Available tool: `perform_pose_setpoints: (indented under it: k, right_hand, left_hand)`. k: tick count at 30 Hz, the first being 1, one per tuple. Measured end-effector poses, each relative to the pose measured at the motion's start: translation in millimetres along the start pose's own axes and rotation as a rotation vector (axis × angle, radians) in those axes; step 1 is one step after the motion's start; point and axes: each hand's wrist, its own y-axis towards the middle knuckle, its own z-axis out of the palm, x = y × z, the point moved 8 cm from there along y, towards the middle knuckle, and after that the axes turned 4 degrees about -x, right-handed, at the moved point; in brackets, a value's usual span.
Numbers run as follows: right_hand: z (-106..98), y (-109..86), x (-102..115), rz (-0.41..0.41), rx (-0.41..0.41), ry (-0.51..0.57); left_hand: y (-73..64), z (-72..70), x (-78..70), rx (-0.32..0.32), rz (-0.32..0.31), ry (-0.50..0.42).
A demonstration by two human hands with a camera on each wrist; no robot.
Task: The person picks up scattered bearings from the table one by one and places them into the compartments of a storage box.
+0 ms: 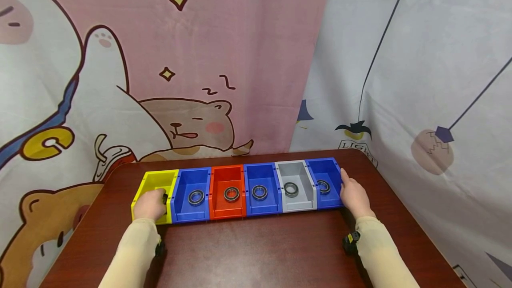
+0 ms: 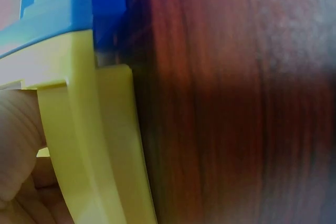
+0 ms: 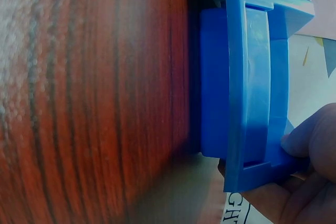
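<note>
Six joined open bins stand in a row: yellow [image 1: 156,177], blue [image 1: 194,174], red [image 1: 227,173], blue [image 1: 259,171], grey [image 1: 292,170] and blue [image 1: 322,168]. My left hand [image 1: 150,205] is inside the yellow bin, its curled fingers pinching a dark ball bearing [image 1: 165,198], mostly hidden by the hand. Right of it, each bin holds one bearing lying flat, like this one [image 1: 196,198] in the first blue bin. At the far end my right hand [image 1: 355,195] grips the last blue bin's outer side wall, thumb [image 3: 296,140] inside and fingers outside.
The bins sit toward the back of a dark red-brown wooden table [image 1: 256,252]. Behind and beside the table hang printed cloths, one pink with cartoon animals [image 1: 264,57], one whitish [image 1: 424,57]. Each sleeve has a small black device [image 1: 351,242] at the wrist.
</note>
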Motion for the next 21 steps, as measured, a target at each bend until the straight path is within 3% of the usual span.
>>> perform_pose_setpoints:
  k: [5,11,21]
  right_hand:
    - [1.3,1.2,-1.3,0.007,0.013,0.003]
    - [3.7,1.5,-4.4,0.025,0.032,0.019]
    - [2.7,-1.4,-7.2,0.016,0.059,0.037]
  left_hand:
    - [0.2,3.8,1.6,0.009,-0.014,0.000]
    - [-3.9,4.3,-1.1,-0.023,0.010,-0.010]
    - [-24.6,-12.5,-11.9,-0.157,0.117,-0.065]
